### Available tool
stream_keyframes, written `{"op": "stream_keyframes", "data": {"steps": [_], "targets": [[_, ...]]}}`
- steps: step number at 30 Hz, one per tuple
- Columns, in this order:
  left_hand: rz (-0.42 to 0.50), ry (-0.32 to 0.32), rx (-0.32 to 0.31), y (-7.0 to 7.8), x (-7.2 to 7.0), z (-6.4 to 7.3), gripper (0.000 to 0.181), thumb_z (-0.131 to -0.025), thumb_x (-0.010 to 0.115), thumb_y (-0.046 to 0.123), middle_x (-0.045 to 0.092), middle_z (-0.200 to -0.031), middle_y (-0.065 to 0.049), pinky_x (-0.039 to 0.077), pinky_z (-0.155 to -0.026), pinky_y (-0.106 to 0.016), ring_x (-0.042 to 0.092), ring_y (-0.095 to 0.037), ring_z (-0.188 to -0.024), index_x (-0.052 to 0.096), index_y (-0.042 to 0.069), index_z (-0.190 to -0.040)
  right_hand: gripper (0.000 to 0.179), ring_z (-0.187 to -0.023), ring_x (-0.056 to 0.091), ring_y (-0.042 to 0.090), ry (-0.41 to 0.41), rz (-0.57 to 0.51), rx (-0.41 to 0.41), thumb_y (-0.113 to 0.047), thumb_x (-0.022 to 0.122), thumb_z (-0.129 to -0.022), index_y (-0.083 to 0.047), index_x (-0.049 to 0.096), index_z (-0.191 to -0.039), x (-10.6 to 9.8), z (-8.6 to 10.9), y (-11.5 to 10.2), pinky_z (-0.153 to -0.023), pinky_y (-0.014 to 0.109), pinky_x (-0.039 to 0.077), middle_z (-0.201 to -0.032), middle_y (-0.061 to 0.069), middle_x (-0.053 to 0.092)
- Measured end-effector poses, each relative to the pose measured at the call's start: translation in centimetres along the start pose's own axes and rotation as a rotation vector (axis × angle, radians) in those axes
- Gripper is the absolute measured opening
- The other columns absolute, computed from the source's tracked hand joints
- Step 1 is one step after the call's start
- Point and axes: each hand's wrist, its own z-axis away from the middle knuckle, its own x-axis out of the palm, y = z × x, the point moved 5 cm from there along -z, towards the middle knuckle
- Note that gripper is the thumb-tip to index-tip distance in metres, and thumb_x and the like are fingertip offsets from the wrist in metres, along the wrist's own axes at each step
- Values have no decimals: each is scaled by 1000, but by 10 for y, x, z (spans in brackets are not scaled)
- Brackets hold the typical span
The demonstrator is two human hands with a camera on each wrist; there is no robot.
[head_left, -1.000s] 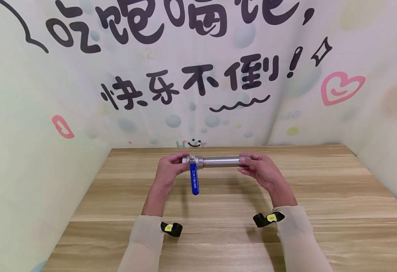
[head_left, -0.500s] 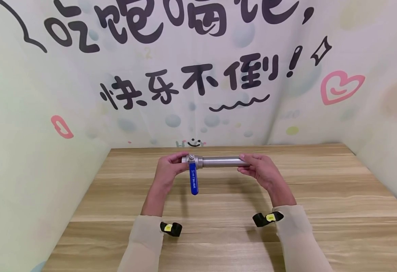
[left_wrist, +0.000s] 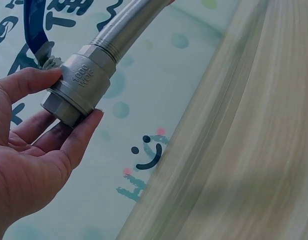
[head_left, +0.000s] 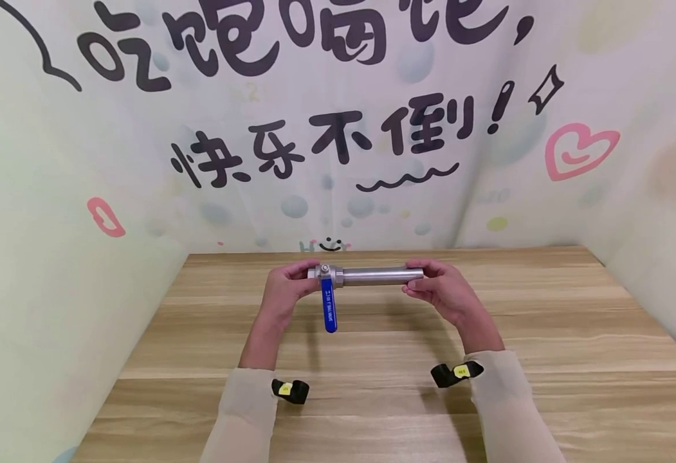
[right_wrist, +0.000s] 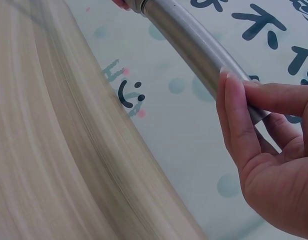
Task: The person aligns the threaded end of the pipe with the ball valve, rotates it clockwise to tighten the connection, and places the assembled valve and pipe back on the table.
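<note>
A metal ball valve (left_wrist: pixel 86 80) with a blue lever handle (head_left: pixel 328 305) is joined to a straight steel pipe (head_left: pixel 378 276). Both are held level above the table. My left hand (head_left: pixel 282 296) grips the valve's free end between thumb and fingers. At the other end of the pipe, my right hand (head_left: pixel 444 292) pinches it with thumb and fingertips. Threads show where the pipe enters the valve in the left wrist view. The blue handle hangs toward me, square to the pipe.
The wood-grain table (head_left: pixel 372 386) lies beneath both hands. A printed cloth wall (head_left: pixel 314 212) with dark lettering stands behind it, and pale walls rise at both sides. Black wrist cameras (head_left: pixel 291 390) are strapped over the sleeves.
The right thumb and fingers have shifted around the pipe's end, so more of that end shows. The left hand, valve and handle have stayed almost still.
</note>
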Motion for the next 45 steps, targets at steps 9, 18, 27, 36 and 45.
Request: {"op": "stream_keyframes", "data": {"steps": [9,18,27,36,45], "targets": [[36,-14,-21,-1,0,0,41,-77,69,-9,64,-119,-25,58,-85,-30,68,-19,-96,66,-6,-117,35,-81,70,20,5,0,4,15,62,-84,-1,63,-115,0,1,0,-79,29,59,-112,12,51],[35,-36,-11,1,0,1,41,-78,67,-10,63,-120,-25,58,-85,-32,68,-20,-96,64,-7,-119,29,-79,70,19,-3,-6,3,11,61,-88,-12,68,-103,1,2,-2,-77,28,59,-112,14,50],[28,-43,3,2,1,1,42,-77,69,-9,66,-117,-24,58,-85,-32,68,-19,-96,64,-8,-119,22,-77,71,18,-16,-2,-3,5,61,-91,-9,65,-108,0,1,-3,-75,26,59,-106,13,56],[23,-45,-3,2,1,-1,41,-77,70,-8,65,-119,-24,58,-85,-31,68,-19,-97,65,-7,-118,28,-74,70,16,-21,30,-7,-4,62,-93,4,54,-119,0,0,-3,-73,25,60,-99,12,60],[17,-43,-9,1,1,-1,40,-78,69,-8,67,-116,-21,58,-85,-31,68,-20,-97,66,-5,-117,27,-76,70,15,8,63,11,-13,66,-93,2,59,-114,0,-1,-1,-75,26,59,-96,10,61]]}}
